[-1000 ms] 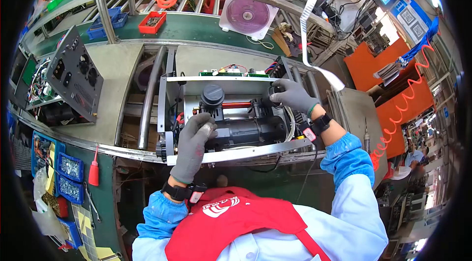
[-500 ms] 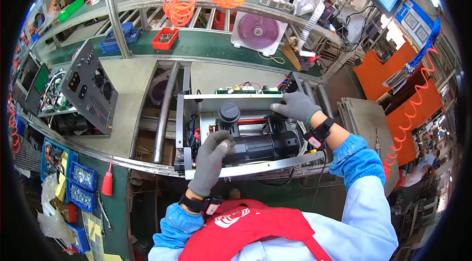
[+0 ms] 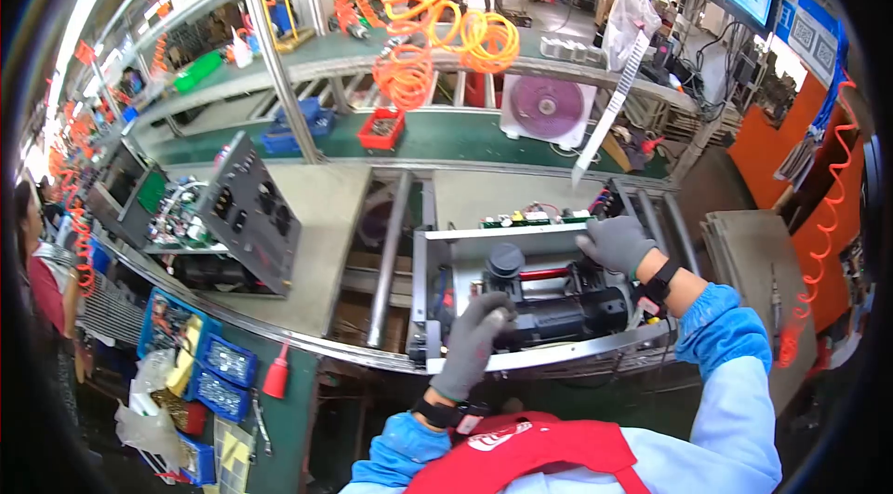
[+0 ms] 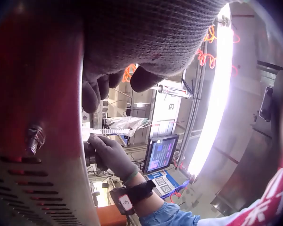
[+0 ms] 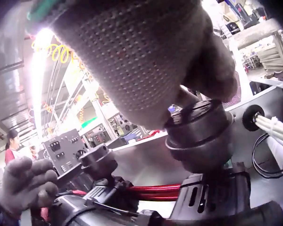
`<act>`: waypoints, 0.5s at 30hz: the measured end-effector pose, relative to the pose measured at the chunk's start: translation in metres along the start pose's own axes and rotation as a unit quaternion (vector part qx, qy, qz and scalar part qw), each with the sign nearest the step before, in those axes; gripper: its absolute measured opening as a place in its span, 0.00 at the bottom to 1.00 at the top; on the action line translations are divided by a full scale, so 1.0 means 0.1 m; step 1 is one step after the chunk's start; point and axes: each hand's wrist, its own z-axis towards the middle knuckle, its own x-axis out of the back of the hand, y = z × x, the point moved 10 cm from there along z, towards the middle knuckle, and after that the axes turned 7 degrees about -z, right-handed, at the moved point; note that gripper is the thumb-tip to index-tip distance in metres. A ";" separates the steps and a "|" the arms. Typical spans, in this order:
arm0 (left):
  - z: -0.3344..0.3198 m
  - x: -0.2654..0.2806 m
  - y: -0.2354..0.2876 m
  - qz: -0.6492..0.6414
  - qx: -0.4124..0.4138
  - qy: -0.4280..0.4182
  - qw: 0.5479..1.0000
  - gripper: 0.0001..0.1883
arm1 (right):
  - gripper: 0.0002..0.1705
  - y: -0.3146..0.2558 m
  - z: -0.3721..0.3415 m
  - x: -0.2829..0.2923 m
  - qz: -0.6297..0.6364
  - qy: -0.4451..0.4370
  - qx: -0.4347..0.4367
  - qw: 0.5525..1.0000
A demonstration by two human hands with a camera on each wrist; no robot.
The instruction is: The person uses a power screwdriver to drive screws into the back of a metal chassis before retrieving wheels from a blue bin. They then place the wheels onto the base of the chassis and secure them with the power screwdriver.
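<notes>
Gloved in grey, my right hand [image 3: 619, 245] grips a ribbed black round cap [image 5: 200, 141] at the right end of a compressor unit, fingers curled over its top from above. A matching round black cap [image 3: 506, 260] stands at the left end, with red tubes [image 5: 155, 193] running between the two. The black motor cylinder [image 3: 577, 313] lies in front of them inside an open metal case [image 3: 549, 356]. Over the case's front left corner hovers my left hand [image 3: 473, 345], also gloved, its fingers loosely bent with nothing between them.
Left along the roller line stands another unit with a grey vented panel [image 3: 251, 215]. Blue bins of screws [image 3: 223, 382] and a red bottle [image 3: 276, 373] are at the lower left. A purple fan [image 3: 547, 108] and a red bin [image 3: 381, 128] sit behind; orange coiled hoses [image 3: 405, 75] hang above.
The head view has swung up and left, so the case and both hands appear farther right and lower. My right hand stays on the right cap; the left remains near the case's front left corner.
</notes>
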 end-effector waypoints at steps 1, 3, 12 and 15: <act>0.00 -0.01 0.01 -0.003 0.001 -0.005 1.000 0.21 | 0.31 0.04 0.03 0.01 0.014 0.003 -0.004 1.000; 0.00 -0.02 -0.01 -0.015 0.011 -0.008 1.000 0.22 | 0.33 0.16 0.01 0.08 0.030 0.013 -0.026 0.999; -0.01 -0.05 0.01 0.023 0.049 0.038 0.998 0.21 | 0.33 0.05 -0.03 -0.04 0.057 -0.030 0.020 0.998; 0.12 -0.43 0.58 0.310 -0.083 0.009 0.947 0.21 | 0.36 0.12 -0.03 -0.01 0.051 -0.036 -0.018 0.998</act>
